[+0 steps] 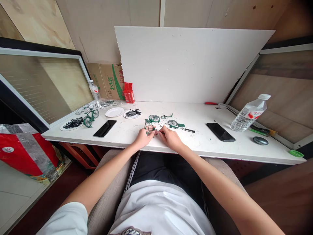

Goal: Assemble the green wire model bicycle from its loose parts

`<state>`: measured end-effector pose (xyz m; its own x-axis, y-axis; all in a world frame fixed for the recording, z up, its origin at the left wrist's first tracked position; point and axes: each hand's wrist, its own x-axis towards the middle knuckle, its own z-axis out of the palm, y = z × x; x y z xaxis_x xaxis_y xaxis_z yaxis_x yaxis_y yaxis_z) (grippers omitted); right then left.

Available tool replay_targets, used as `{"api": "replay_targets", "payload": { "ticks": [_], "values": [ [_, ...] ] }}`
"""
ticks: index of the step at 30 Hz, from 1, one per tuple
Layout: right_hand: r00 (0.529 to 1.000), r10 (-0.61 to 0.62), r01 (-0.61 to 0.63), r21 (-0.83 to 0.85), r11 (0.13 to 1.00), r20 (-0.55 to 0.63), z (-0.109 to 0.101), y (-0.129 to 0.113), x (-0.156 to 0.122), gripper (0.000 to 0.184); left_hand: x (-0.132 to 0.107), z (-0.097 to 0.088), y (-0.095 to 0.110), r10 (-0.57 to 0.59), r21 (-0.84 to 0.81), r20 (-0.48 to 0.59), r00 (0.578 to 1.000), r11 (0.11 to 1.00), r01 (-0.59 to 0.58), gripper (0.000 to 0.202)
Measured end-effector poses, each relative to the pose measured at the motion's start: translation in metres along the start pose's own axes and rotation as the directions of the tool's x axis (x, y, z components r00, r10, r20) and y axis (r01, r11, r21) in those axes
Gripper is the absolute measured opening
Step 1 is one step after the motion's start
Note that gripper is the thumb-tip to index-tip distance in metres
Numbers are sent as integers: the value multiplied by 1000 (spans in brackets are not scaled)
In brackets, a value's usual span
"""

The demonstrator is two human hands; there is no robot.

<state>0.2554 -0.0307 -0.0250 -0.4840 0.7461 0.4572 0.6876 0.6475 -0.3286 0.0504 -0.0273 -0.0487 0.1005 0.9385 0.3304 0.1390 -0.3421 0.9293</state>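
Note:
My left hand is closed around a green model bicycle frame near the table's front edge. Close beside it, my right hand is closed in a pinch, with its fingertips at the lower part of the frame. What those fingertips hold is too small to make out. Just beyond the frame is a spoked model wheel. A green handlebar-like part lies farther back. To the right are another small wheel, a green flat piece and a thin black-ended part.
On the left are a phone, an assembled green model bicycle, a white plate and plates of black parts. A second phone, a water bottle and a computer mouse are on the right. A white board stands behind.

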Motion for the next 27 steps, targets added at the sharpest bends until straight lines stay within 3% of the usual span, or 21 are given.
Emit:
{"api": "replay_targets", "payload": {
  "ticks": [20, 27],
  "values": [
    [998, 44, -42, -61, 997, 46, -4, -4, 1, 18, 1, -4, -2, 39, 55, 48, 998, 998, -41, 33],
    [999, 35, -36, -98, 995, -6, -2, -6, 0, 25, 3, -2, -3, 23, -8, 38, 999, 1000, -23, 35]
  ]
}}
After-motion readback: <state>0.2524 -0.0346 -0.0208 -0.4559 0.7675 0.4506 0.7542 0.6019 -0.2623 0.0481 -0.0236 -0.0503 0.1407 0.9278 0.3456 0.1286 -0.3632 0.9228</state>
